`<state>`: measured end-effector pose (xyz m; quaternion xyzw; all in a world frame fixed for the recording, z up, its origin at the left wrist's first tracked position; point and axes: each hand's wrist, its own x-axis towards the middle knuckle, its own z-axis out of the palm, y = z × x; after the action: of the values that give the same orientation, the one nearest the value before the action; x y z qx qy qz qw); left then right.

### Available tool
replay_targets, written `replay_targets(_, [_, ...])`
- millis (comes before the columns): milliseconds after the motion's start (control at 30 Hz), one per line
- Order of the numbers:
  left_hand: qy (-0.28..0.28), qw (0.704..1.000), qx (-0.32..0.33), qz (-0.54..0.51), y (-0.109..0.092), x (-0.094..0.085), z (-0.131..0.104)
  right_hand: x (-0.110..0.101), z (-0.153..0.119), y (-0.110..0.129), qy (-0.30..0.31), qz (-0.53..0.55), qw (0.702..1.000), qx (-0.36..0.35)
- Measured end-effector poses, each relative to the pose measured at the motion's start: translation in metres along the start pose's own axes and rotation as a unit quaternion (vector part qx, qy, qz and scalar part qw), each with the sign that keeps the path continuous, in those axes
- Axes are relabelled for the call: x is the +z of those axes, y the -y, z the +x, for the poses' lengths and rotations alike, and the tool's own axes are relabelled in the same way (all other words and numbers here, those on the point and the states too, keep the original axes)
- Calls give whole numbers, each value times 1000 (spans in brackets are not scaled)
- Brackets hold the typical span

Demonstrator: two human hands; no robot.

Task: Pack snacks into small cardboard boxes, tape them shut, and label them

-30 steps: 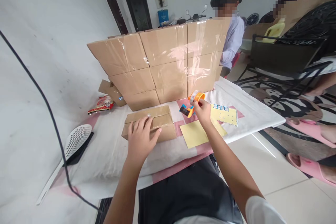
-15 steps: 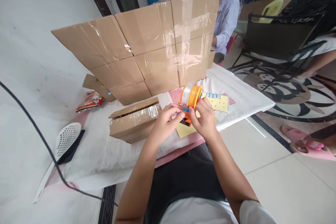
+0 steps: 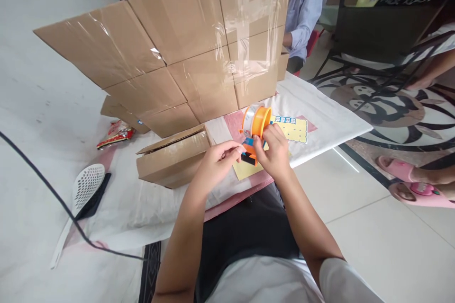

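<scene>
An orange tape dispenser (image 3: 262, 120) carrying a roll of clear tape (image 3: 250, 120) is held above the table by my right hand (image 3: 275, 151), its fingers wrapped round the side. Its black and blue front end points down toward my left hand (image 3: 221, 163). The left thumb and fingers are pinched together just beside that end; whatever lies between them is too small to make out. Under the hands is a plain yellow sheet (image 3: 245, 170), and a dotted yellow card (image 3: 296, 130) lies to the right. A closed-up cardboard box (image 3: 174, 161) stands left of my left hand.
Behind stands a tall wall of taped cardboard boxes (image 3: 206, 75). On the left are a white slotted skimmer (image 3: 88, 187), a red packet (image 3: 115, 133) and a black cable (image 3: 50, 182). A person (image 3: 305, 14) sits beyond; a dark chair (image 3: 377, 33) is at right.
My left hand has drawn slightly left from the dispenser, its fingers still pinched. My right hand keeps hold of the dispenser. The view has tilted down a little.
</scene>
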<state>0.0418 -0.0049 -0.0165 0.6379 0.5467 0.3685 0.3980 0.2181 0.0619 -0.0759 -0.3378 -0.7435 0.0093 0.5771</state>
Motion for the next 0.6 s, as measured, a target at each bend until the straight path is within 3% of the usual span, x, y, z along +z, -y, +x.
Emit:
replay_targets(233, [-14, 1000, 2, 26, 16, 1, -4, 7, -7, -6, 14, 3, 1000, 15])
replay_targets(367, [14, 999, -43, -18, 22, 2, -6, 11, -9, -7, 21, 9, 999, 24])
replay_targets(600, [8, 995, -85, -43, 36, 1, -8, 14, -13, -19, 10, 7, 999, 53])
